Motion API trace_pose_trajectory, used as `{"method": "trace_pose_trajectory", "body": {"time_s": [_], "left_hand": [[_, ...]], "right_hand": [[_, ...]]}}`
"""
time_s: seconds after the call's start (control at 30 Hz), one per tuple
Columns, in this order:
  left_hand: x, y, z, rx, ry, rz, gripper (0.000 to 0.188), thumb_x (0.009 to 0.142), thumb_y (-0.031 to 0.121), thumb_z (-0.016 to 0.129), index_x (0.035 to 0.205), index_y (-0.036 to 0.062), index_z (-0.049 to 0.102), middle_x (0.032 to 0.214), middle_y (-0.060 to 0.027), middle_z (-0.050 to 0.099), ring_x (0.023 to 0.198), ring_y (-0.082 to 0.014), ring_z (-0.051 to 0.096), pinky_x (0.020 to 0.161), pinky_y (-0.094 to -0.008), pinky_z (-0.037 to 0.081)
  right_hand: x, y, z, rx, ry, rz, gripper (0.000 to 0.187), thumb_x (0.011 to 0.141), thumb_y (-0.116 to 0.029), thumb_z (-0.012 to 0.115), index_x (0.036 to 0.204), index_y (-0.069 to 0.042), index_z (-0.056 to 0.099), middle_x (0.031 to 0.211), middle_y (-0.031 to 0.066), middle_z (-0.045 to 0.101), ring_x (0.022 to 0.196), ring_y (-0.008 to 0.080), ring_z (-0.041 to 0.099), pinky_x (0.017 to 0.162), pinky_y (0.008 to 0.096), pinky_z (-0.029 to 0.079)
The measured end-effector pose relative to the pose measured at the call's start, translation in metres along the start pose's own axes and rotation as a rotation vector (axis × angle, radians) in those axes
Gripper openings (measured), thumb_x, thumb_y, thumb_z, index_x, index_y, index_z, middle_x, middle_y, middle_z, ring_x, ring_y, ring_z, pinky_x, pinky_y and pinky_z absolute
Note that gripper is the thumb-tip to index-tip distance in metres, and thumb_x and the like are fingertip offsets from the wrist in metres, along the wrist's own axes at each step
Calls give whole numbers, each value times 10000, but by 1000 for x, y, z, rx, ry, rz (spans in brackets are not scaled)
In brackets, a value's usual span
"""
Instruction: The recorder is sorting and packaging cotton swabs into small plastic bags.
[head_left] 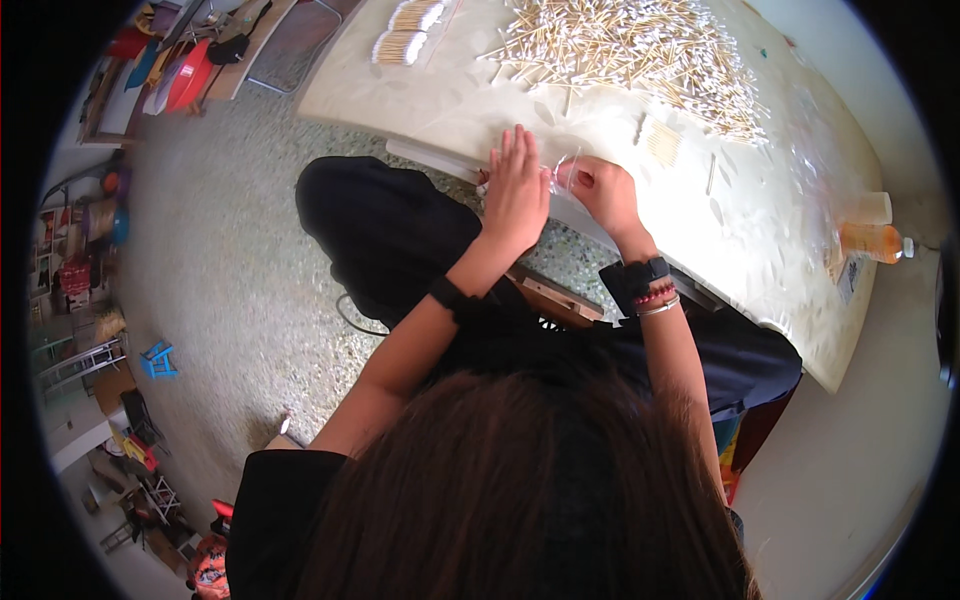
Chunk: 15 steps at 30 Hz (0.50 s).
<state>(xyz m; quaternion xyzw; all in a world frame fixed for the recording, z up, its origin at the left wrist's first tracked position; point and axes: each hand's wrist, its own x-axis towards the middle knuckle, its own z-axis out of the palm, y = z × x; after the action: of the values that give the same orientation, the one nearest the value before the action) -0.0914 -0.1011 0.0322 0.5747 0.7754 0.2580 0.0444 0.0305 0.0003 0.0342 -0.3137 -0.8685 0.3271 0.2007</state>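
Observation:
At the table's near edge, my left hand lies flat with its fingers stretched out. Close to its right, my right hand has curled fingers pinching a small piece of clear plastic, perhaps a bag. Part of that plastic reaches toward the left hand's fingertips; whether the left hand presses on it is hard to see. Beyond the hands spreads a large loose pile of cotton swabs with white tips. A small row of swabs lies right of my right hand, and a single swab beside it.
Bundled swabs lie at the table's far left. Clear plastic, a pale cup and an orange bottle are by the right edge of the table. A blue stool stands on the floor at left.

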Motion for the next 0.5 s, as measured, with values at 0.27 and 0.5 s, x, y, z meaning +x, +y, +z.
{"method": "trace_pose_trajectory", "body": {"time_s": [0.27, 0.5], "left_hand": [[0, -4, 13, 4, 47, 59, 567, 931, 227, 441, 1373, -86, 273, 1444, -247, 272, 1367, -388, 208, 1111, -507, 151], [-7, -24, -35, -247, 51, 109, 395, 743, 93, 701, 1108, 34, 561, 1221, -162, 486, 1190, -366, 424, 967, -429, 377]], "right_hand": [[-3, -3, 2, 35, 31, -30, 161, 746, -175, 711, 904, -144, 714, 555, 38, 445, 491, 163, 432, 509, 302, 401], [-4, -4, -4, 98, 8, -45, 163, 737, -138, 714, 897, -166, 725, 563, 29, 454, 493, 138, 411, 497, 285, 385]]}}
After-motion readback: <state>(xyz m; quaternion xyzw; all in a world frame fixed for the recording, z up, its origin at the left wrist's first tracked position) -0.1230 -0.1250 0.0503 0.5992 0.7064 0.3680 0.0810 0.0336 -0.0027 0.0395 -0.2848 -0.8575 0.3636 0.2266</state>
